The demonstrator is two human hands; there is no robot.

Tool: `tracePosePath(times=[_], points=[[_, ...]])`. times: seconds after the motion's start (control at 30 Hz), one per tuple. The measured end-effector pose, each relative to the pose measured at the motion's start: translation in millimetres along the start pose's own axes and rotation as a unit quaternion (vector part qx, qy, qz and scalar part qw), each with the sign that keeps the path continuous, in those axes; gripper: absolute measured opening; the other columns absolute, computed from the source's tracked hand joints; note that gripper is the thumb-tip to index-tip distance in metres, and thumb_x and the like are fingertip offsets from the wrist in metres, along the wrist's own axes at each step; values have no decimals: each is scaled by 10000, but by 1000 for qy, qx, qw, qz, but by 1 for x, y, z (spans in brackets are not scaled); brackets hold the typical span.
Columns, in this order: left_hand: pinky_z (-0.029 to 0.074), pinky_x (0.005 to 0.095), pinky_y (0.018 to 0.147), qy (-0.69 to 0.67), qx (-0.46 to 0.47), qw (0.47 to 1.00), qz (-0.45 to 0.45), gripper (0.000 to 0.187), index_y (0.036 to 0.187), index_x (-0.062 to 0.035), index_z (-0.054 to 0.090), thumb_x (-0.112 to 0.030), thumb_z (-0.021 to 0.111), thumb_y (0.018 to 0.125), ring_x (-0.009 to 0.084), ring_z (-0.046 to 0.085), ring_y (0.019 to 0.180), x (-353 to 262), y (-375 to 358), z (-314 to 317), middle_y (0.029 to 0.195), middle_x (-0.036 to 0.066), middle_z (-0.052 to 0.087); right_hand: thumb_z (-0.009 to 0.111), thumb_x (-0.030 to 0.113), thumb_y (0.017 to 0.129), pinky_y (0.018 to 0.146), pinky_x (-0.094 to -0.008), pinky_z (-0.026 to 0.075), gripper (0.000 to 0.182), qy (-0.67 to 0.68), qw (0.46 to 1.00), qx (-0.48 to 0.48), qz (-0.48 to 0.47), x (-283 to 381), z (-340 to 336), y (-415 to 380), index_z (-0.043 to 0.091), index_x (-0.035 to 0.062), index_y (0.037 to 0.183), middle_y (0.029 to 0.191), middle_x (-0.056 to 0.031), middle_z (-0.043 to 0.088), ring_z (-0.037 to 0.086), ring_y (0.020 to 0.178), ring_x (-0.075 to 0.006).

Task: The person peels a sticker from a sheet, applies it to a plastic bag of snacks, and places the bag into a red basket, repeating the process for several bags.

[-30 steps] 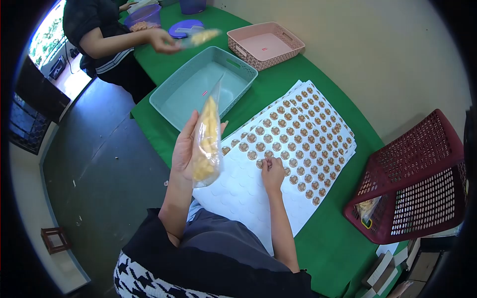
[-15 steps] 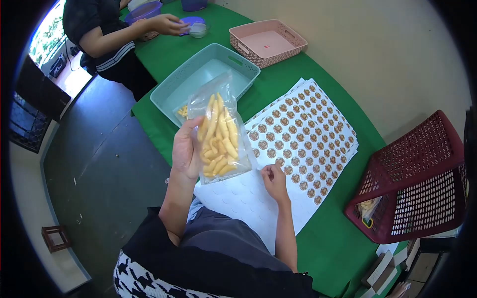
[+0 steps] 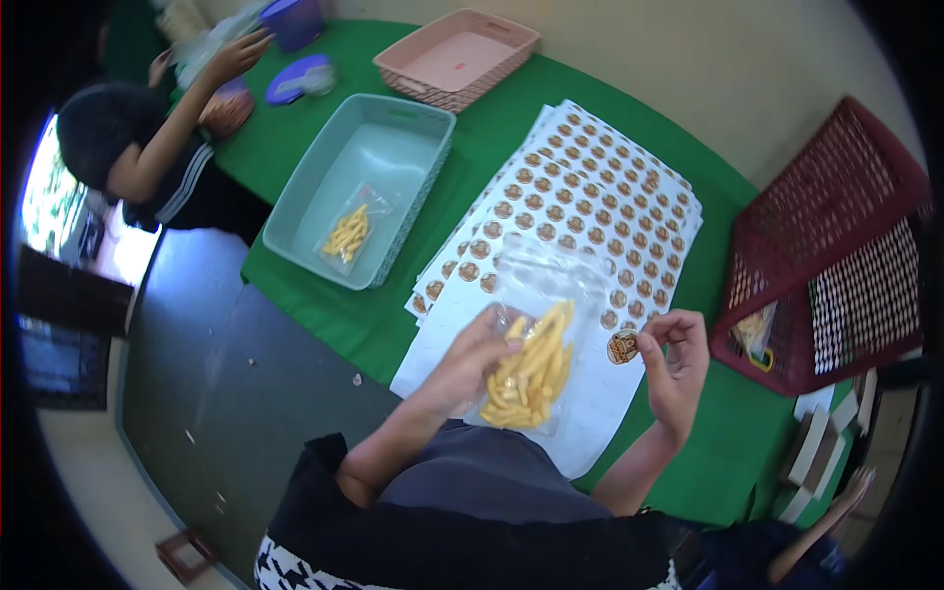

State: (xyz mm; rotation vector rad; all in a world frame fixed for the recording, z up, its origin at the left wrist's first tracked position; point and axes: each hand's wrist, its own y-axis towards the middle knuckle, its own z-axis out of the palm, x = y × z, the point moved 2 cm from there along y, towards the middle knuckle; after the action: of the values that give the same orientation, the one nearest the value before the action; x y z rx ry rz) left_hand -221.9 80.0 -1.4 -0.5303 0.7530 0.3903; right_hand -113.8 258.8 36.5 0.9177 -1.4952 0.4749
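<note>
Left hand (image 3: 470, 356): fingers clamped on bag (image 3: 536, 364) of yellow sticks, held above sticker sheets (image 3: 600, 211); right hand (image 3: 677, 369): thumb and fingertip pinched on round sticker (image 3: 623, 346), just beside the bag; second bag (image 3: 350, 234) lies in teal basket (image 3: 359, 187); sheets rest on green table (image 3: 713, 462).

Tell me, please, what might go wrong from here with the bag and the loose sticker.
The sticker, held at its edge by the right hand, could curl or cling to the skin. The bag, gripped at one side by the left hand, could tilt or slip. Its lumpy yellow contents could wrinkle a sticker pressed over them.
</note>
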Motion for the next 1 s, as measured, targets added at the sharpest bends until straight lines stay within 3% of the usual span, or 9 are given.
tracePosePath(times=[0.1, 0.17, 0.23, 0.3, 0.53, 0.73, 1.0], points=[[450, 263, 754, 11, 18, 998, -59, 299, 1148, -34, 339, -121, 397, 868, 140, 521, 919, 11, -6, 18, 1033, 110, 481, 584, 0, 729, 574, -202, 375, 190, 0, 1000, -9, -24, 19, -5, -8, 456, -2, 869, 735, -56, 544, 458, 617, -72], [448, 267, 758, 27, 19, 995, -99, 318, 1163, -31, 323, -119, 395, 866, 142, 519, 920, 11, -12, 28, 1049, 107, 473, 584, -13, 723, 566, -184, 366, 189, -47, 994, 82, -53, 28, 0, -13, 462, -3, 867, 726, -59, 546, 439, 584, -76], [436, 267, 781, 26, 22, 993, -110, 341, 1176, -27, 307, -121, 409, 864, 143, 508, 941, 13, -15, 31, 1062, 108, 463, 595, 13, 721, 601, -207, 344, 193, -44, 995, 88, -14, 32, 0, -18, 477, 21, 873, 719, -38, 549, 426, 551, -84], [426, 273, 799, 66, 44, 992, -102, 379, 1183, -29, 300, -123, 447, 846, 149, 494, 964, 16, -16, 27, 1073, 110, 453, 610, 55, 716, 639, -239, 314, 198, -127, 972, 189, -56, 34, 2, -19, 493, 54, 877, 716, -5, 549, 429, 544, -91], [393, 296, 846, 190, 121, 973, -47, 602, 1193, -29, 281, -83, 638, 712, 178, 443, 1031, 13, -20, 30, 1094, 109, 422, 583, 101, 743, 686, -274, 280, 174, -130, 968, 204, -70, 39, 8, -30, 487, 75, 886, 701, 0, 549, 470, 539, -106], [398, 296, 841, 202, 183, 962, -29, 563, 1159, -31, 292, -43, 632, 710, 168, 450, 1019, 12, -23, 35, 1074, 111, 431, 574, 101, 747, 691, -285, 272, 177, -142, 969, 188, -78, 42, 11, -42, 478, 71, 893, 701, -1, 554, 464, 512, -117], [384, 298, 856, 213, 190, 958, -40, 547, 1149, -31, 296, -42, 627, 714, 162, 453, 1011, 10, -28, 34, 1064, 106, 438, 562, 107, 759, 692, -293, 269, 182, -180, 958, 215, -70, 45, 16, -48, 474, 61, 911, 696, -17, 564, 490, 535, -131]])
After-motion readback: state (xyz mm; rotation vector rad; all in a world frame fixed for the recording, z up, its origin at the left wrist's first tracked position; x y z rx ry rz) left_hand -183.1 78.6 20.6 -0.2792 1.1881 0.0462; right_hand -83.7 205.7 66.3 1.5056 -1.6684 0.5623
